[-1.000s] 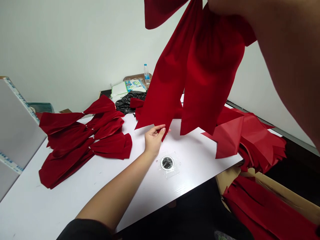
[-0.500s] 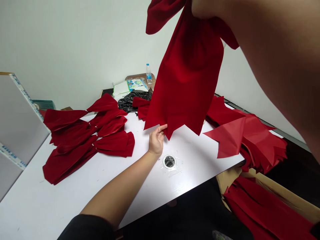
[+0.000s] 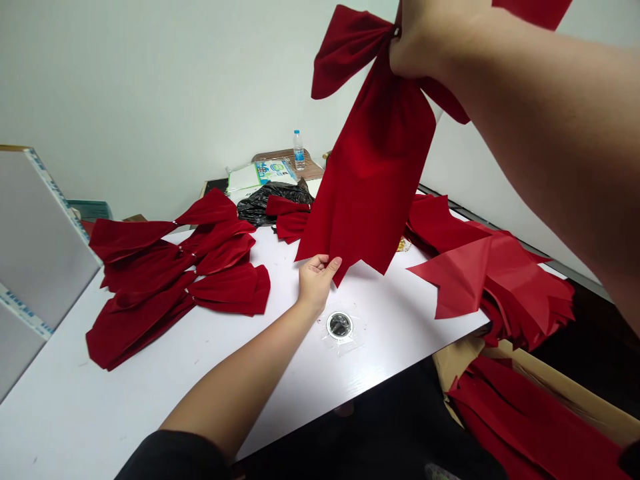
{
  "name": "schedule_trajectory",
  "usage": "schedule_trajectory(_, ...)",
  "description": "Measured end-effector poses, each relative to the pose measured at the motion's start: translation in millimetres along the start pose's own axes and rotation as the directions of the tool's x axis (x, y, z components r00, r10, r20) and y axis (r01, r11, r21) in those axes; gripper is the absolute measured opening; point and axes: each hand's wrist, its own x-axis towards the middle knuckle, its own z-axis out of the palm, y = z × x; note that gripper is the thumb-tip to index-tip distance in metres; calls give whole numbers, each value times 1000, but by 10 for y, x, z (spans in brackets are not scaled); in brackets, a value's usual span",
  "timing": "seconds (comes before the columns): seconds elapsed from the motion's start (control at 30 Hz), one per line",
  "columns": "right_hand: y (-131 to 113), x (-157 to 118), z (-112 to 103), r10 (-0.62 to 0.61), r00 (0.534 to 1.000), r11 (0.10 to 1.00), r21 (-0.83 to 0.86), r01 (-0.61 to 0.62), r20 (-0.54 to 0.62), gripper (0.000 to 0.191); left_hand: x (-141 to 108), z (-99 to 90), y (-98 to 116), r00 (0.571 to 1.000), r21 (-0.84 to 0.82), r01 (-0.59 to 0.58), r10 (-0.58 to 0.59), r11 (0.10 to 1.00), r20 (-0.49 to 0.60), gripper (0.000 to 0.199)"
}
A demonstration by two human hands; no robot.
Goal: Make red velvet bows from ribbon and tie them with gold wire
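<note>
A large red fabric bow (image 3: 375,180) hangs over the white table, its two tails pointing down. My right hand (image 3: 425,40) is high up, closed round the bow's gathered middle; one loop sticks out to the left of it. Lower down, my left hand (image 3: 317,280) pinches the bottom edge of the left tail between thumb and fingers. Several finished-looking red bows (image 3: 175,267) lie overlapped on the left of the table. On the right is a stack of red fabric pieces (image 3: 520,280) with notched ends.
Behind are a black plastic bag (image 3: 267,203), a smaller red bow (image 3: 290,217), and a water bottle (image 3: 299,152) on a brown tray (image 3: 314,170). A cardboard box (image 3: 575,387) with red fabric stands below the white table's (image 3: 285,400) right edge. A round grommet (image 3: 339,325) sits in the tabletop.
The bow has come down a little at the top, showing more of its left loop. My left thumb has closed onto the tail's lower edge.
</note>
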Motion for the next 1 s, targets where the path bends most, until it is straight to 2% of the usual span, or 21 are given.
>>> schedule_trajectory(0.1,212,63,159,46,999,998,-33,-46,20,25,-8,10,13,999,-5,36,-36,999,41,44)
schedule_trajectory(0.2,404,78,364,101,993,993,-63,-98,53,16,-25,26,15,994,-1,72,-71,997,85,43)
schedule_trajectory(0.3,520,87,574,188,978,981,19,-191,86,29,-32,29,-8,992,9,90,-91,996,91,40)
schedule_trajectory(0.4,588,125,709,244,963,964,77,-253,112,25,-16,11,-42,995,14,87,-88,996,50,36)
schedule_trajectory(0.53,681,129,713,250,959,952,146,-268,133,25,24,-21,-64,995,-13,98,-98,995,6,38)
schedule_trajectory(0.63,748,28,639,266,941,909,270,-318,211,24,38,-36,-70,992,-41,128,-128,991,-2,43)
schedule_trajectory(0.7,790,-57,598,244,942,896,319,-309,229,24,39,-42,-76,989,-59,149,-149,987,6,45)
schedule_trajectory(0.87,874,-136,607,161,972,921,328,-211,174,21,32,-47,-82,980,-83,195,-191,977,53,44)
schedule_trajectory(1.0,884,-134,664,214,967,919,307,-248,139,22,24,-37,-63,971,-79,231,-224,970,86,43)
